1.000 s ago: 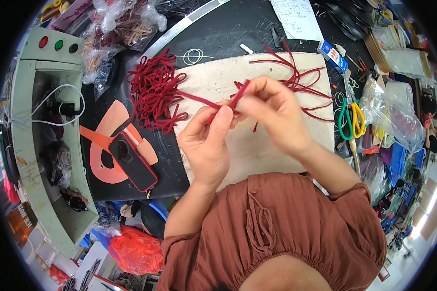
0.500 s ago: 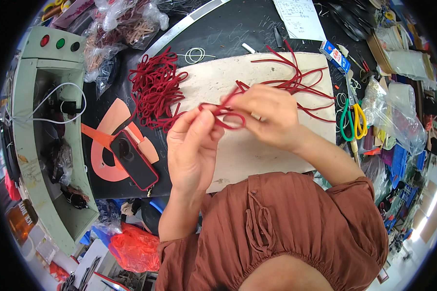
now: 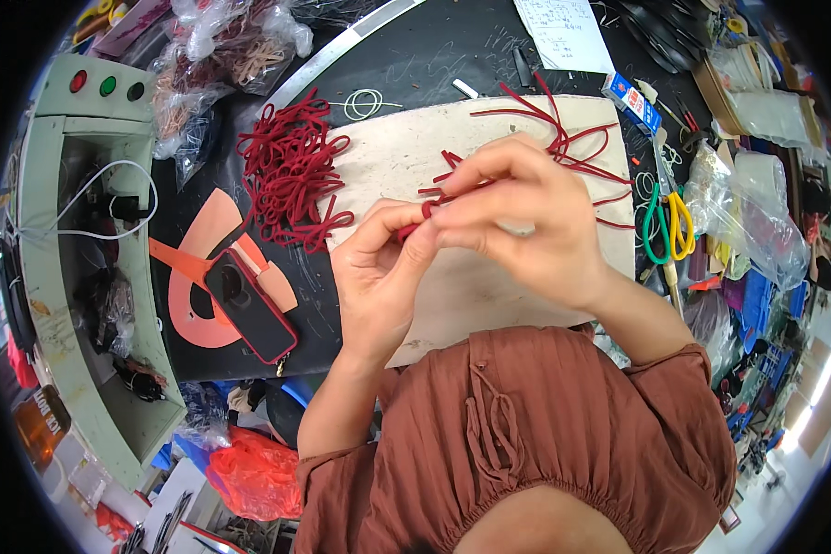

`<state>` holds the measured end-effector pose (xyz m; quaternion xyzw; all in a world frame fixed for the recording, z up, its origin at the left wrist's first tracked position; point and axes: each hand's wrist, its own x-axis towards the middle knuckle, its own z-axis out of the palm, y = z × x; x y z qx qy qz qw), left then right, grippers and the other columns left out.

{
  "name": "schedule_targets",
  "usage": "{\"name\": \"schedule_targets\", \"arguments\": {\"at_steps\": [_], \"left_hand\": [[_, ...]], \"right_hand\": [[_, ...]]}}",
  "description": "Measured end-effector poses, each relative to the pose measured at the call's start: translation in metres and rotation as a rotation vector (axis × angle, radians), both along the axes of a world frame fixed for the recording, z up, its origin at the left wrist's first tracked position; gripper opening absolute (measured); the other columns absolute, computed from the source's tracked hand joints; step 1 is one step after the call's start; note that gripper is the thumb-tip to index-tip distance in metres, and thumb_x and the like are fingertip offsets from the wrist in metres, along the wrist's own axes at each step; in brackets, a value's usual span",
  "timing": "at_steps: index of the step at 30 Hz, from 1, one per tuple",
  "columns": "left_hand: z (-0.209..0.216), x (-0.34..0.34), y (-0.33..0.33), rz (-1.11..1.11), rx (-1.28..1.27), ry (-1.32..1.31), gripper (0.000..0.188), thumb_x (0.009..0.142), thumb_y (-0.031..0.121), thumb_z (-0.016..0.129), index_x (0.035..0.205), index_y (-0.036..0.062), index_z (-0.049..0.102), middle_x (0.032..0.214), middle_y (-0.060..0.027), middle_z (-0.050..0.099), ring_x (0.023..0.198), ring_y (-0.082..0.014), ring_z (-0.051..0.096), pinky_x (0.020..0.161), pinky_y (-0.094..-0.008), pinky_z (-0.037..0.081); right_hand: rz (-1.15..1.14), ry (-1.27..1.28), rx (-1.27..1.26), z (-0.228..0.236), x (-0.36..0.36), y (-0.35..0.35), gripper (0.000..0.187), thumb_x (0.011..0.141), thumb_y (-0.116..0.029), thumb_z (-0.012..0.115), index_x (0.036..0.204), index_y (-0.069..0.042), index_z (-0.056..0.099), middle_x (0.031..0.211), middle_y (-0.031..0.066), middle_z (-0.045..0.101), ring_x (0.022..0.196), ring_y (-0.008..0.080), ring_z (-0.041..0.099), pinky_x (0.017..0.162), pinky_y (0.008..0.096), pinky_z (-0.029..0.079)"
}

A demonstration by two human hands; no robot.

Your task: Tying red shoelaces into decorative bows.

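Observation:
Between my two hands, above the pale board (image 3: 471,295), is a dark red cord (image 3: 428,210), mostly hidden by the fingers. My left hand (image 3: 383,263) pinches it between thumb and forefinger. My right hand (image 3: 526,208) meets it from the other side, thumb and forefinger closed on the cord right beside the left fingertips. To the left lies a heap of looped red cords (image 3: 295,175). Loose straight red cords (image 3: 572,152) spread over the board's far right, partly behind my right hand.
A phone in a red case (image 3: 249,305) rests on orange cut pieces (image 3: 186,305) at left, beside a grey-green metal box (image 3: 111,277). Green and yellow scissors (image 3: 669,226), a small blue box (image 3: 632,103) and plastic bags (image 3: 757,212) lie right. A paper sheet (image 3: 568,35) is at the back.
My hands have come together, and the open loop that showed between them is now drawn in and mostly covered by fingers. The right hand has shifted slightly to the right.

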<state>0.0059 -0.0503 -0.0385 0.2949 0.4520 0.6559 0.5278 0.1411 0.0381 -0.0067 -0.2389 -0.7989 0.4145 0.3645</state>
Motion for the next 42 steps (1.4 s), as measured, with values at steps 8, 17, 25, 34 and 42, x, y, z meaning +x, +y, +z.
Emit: {"name": "schedule_targets", "arguments": {"at_steps": [8,17,25,34,42], "left_hand": [[0.010,-0.006,-0.003,-0.137,-0.039,-0.022,0.013,0.080,-0.001,0.060,0.092,-0.0045,0.058,0.087,-0.0060,0.060,0.079,-0.0093,0.054,0.072,-0.0211,0.044],[0.010,-0.007,0.002,-0.057,-0.042,0.244,0.015,0.078,-0.005,0.060,0.092,-0.0062,0.057,0.084,-0.0076,0.061,0.074,-0.0098,0.059,0.066,-0.0204,0.048],[0.021,-0.021,0.006,-0.207,-0.206,0.411,0.018,0.071,0.004,0.070,0.084,-0.0020,0.059,0.077,-0.0061,0.061,0.066,-0.0098,0.059,0.060,-0.0195,0.046],[0.005,-0.038,0.005,-0.181,0.035,0.225,0.008,0.085,0.004,0.053,0.081,-0.0030,0.055,0.085,-0.0084,0.058,0.071,-0.0139,0.057,0.064,-0.0246,0.046],[0.018,-0.025,0.004,-0.103,-0.177,0.043,0.011,0.081,0.001,0.058,0.089,-0.0065,0.056,0.079,-0.0127,0.062,0.068,-0.0173,0.063,0.062,-0.0245,0.052]], "right_hand": [[0.078,0.252,-1.026,-0.007,-0.002,-0.002,0.011,0.080,-0.009,0.062,0.086,0.000,0.060,0.076,0.0023,0.059,0.066,0.0071,0.054,0.056,0.0202,0.043],[0.049,0.091,-0.704,-0.008,0.000,-0.005,0.014,0.083,-0.012,0.058,0.089,0.000,0.058,0.075,0.0022,0.059,0.063,0.0071,0.054,0.057,0.0212,0.043],[0.236,-0.320,-0.134,-0.004,0.014,0.001,0.009,0.075,-0.007,0.058,0.082,-0.001,0.061,0.072,0.0127,0.058,0.063,0.0300,0.056,0.055,0.0336,0.044],[-0.027,-0.040,-0.572,-0.010,0.011,-0.011,0.008,0.079,-0.006,0.057,0.081,0.000,0.061,0.069,0.0047,0.059,0.061,0.0098,0.054,0.053,0.0231,0.043],[0.057,0.067,-0.746,-0.017,0.007,-0.009,0.012,0.085,-0.008,0.056,0.091,0.002,0.059,0.082,0.0032,0.058,0.072,0.0074,0.055,0.063,0.0207,0.045]]}}
